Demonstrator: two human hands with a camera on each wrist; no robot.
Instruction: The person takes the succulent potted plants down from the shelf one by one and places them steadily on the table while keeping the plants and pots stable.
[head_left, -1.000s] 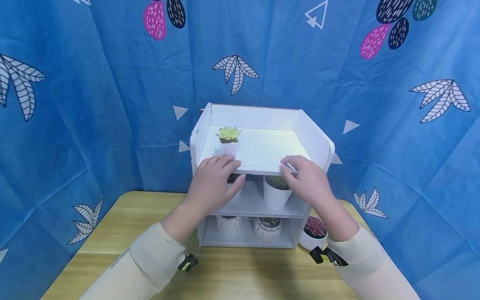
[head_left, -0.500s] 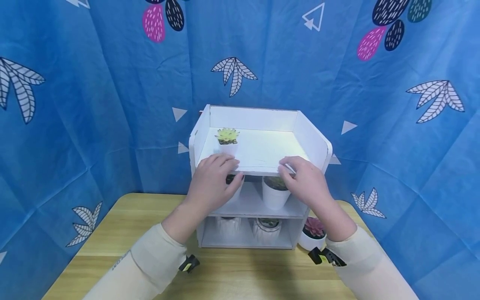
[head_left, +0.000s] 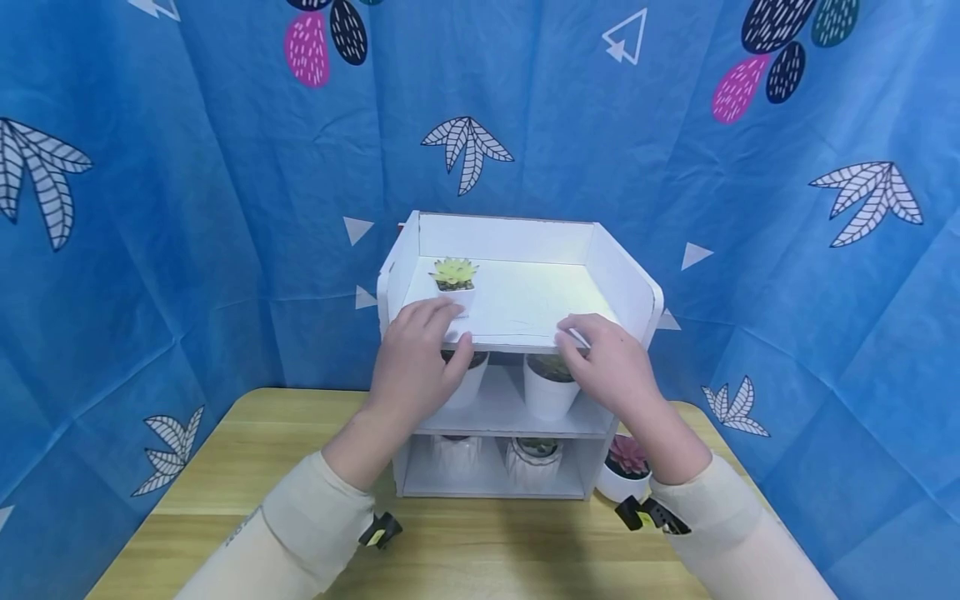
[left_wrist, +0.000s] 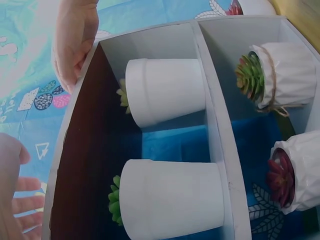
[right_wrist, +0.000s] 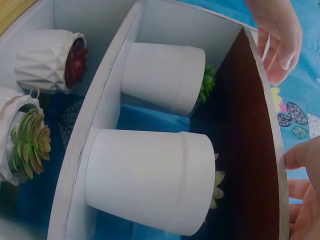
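Note:
My left hand (head_left: 416, 358) is at the front left of the white shelf unit's top (head_left: 525, 287), fingers loosely bent. Its fingertips are right at a small square white pot with a yellow-green succulent (head_left: 454, 273), overlapping the pot's lower part. In the left wrist view, the fingers of that hand (left_wrist: 20, 195) are spread beyond the top board. My right hand (head_left: 618, 358) rests at the front right of the top board, index finger over the surface and thumb at the edge, fingers relaxed. The right wrist view shows its thumb (right_wrist: 300, 156) touching the board's edge.
Two smooth white pots, one on the left (head_left: 468, 385) and one on the right (head_left: 551, 392), fill the middle shelf. Two ribbed pots (head_left: 534, 462) stand below. A pink succulent in a white pot (head_left: 624, 479) is on the wooden table (head_left: 300, 467), right of the unit.
My left hand has shifted slightly left and up, showing more of the middle shelf's left pot. The right hand stays at the board's edge. The head view has tilted slightly.

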